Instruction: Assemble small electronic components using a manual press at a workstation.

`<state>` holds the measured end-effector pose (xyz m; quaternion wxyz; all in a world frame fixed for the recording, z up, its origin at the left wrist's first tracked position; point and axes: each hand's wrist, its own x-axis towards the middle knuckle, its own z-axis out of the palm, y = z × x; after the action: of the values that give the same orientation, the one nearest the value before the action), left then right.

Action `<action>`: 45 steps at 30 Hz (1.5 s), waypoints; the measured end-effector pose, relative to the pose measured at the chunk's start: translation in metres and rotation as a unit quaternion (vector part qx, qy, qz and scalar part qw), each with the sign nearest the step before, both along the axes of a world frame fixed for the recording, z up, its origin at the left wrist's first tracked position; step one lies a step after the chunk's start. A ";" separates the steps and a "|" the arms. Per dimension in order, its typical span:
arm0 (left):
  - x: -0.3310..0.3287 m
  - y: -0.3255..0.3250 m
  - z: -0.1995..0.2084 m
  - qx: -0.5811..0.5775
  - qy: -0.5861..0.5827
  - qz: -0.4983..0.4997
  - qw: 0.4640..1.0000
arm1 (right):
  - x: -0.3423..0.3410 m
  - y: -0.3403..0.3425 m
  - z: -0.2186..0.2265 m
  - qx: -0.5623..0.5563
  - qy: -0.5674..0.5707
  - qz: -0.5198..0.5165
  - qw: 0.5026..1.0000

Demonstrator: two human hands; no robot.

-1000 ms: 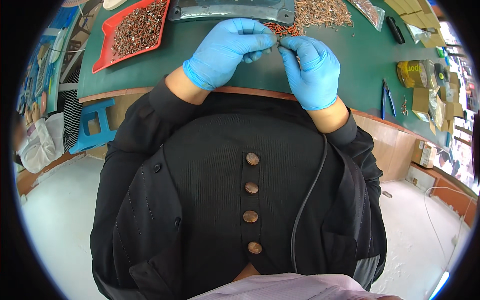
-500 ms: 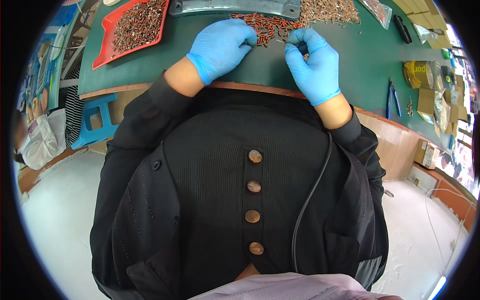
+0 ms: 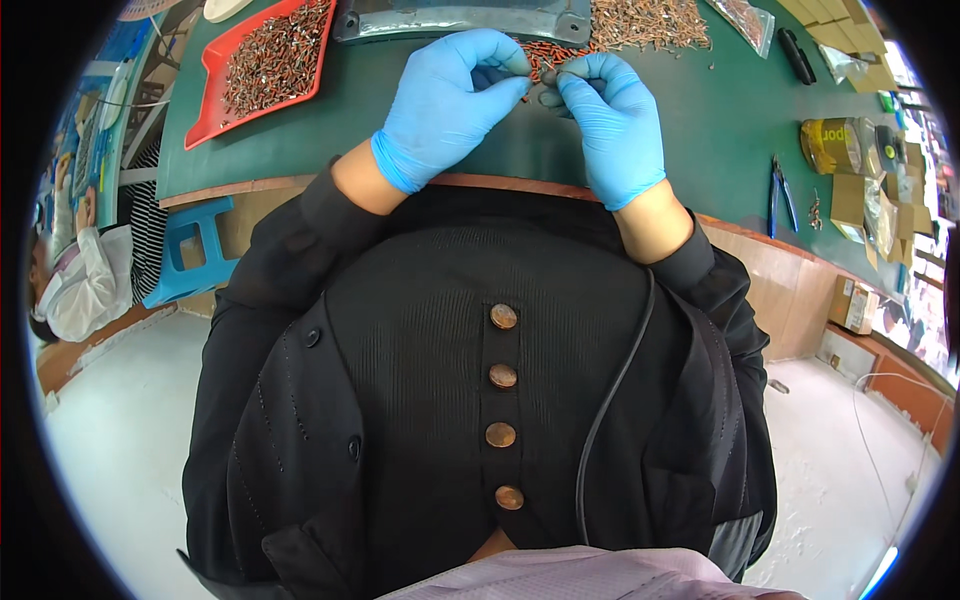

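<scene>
Fingertips of left hand (image 3: 450, 100) and right hand (image 3: 612, 120) pinch one small part (image 3: 545, 78) — joining step; next move wants steady alignment, parts pile (image 3: 650, 20) at 12 o'clock.

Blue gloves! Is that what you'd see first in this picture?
Yes: the left hand and right hand, both in blue gloves, meet at top centre, pinching tiny pieces over the green table. A red tray of small parts lies at upper left.
</scene>
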<state>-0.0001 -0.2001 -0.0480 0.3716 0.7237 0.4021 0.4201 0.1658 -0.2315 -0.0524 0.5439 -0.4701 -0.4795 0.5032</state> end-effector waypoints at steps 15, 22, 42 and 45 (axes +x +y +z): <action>0.009 -0.007 0.006 -0.122 -0.206 -0.017 0.971 | -0.017 0.012 0.006 0.113 -0.113 -0.107 0.981; 0.004 0.005 0.021 -0.200 -0.258 -0.033 0.944 | -0.021 0.024 0.014 0.142 -0.180 -0.115 0.967; -0.001 0.150 0.047 0.185 -0.210 0.208 0.937 | -0.070 0.187 0.051 0.172 -0.112 -0.201 0.958; -0.004 0.154 0.043 0.208 -0.222 0.219 0.927 | -0.072 0.176 0.054 0.135 -0.063 -0.168 0.974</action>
<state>-0.0043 -0.0456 -0.0046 0.1915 0.5665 0.3618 0.7152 0.0934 -0.0553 0.0021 0.6482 -0.4966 -0.4904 0.3045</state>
